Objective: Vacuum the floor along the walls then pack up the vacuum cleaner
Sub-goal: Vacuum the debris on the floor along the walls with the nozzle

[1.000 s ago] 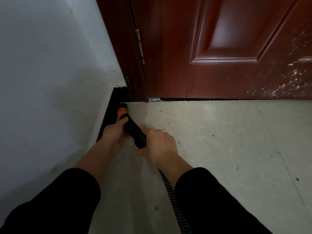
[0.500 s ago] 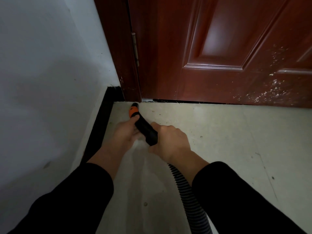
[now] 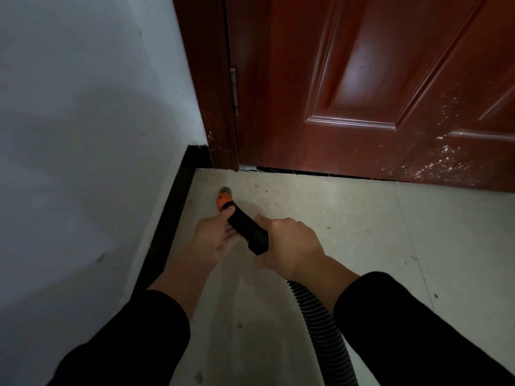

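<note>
Both hands hold the vacuum nozzle (image 3: 245, 225), which sits on the floor (image 3: 348, 232) a little short of the door (image 3: 376, 93), near its hinge side. The left hand (image 3: 213, 238) cups the front of the nozzle, thumb on the orange collar. The right hand (image 3: 292, 243) is wrapped around the back end, where the ribbed hose (image 3: 320, 324) joins.

The step in hand looks like cleaning the edge by the door. To do it well, keep the tip low and flat and draw it slowly along the dark gap under the door, where fluff shows. Then work it into the corner where the black skirting board (image 3: 170, 227) meets the door frame (image 3: 211, 93). Let the hose trail loose behind.

No bin, bag or vacuum body is in view, so nothing can be said of what has been collected.
</note>
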The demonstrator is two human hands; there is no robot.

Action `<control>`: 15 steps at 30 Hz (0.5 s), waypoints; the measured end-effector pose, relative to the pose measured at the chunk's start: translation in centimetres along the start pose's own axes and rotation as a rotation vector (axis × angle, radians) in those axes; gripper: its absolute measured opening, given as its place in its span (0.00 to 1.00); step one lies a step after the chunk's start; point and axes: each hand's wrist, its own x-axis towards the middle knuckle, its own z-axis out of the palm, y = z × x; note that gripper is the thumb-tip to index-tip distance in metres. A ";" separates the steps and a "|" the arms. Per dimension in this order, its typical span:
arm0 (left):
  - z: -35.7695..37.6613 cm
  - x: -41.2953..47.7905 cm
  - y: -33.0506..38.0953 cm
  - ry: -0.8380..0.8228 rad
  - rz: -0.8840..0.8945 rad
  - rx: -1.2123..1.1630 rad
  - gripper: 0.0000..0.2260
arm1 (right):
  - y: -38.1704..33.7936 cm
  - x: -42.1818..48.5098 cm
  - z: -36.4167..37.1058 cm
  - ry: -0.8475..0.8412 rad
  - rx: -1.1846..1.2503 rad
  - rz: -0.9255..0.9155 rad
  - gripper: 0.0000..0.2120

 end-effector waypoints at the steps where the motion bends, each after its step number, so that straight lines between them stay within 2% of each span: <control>1: -0.5 -0.1 0.0 0.006 -0.003 -0.002 0.20 | -0.2 0.0 0.1 -0.007 0.002 -0.012 0.24; 8: -2.5 -0.4 0.2 0.027 0.005 -0.003 0.21 | -1.6 0.1 0.9 -0.019 0.015 -0.058 0.21; 15: 1.0 -0.4 -0.7 -0.043 0.001 -0.009 0.19 | 0.8 -1.0 -0.4 0.009 -0.010 0.019 0.19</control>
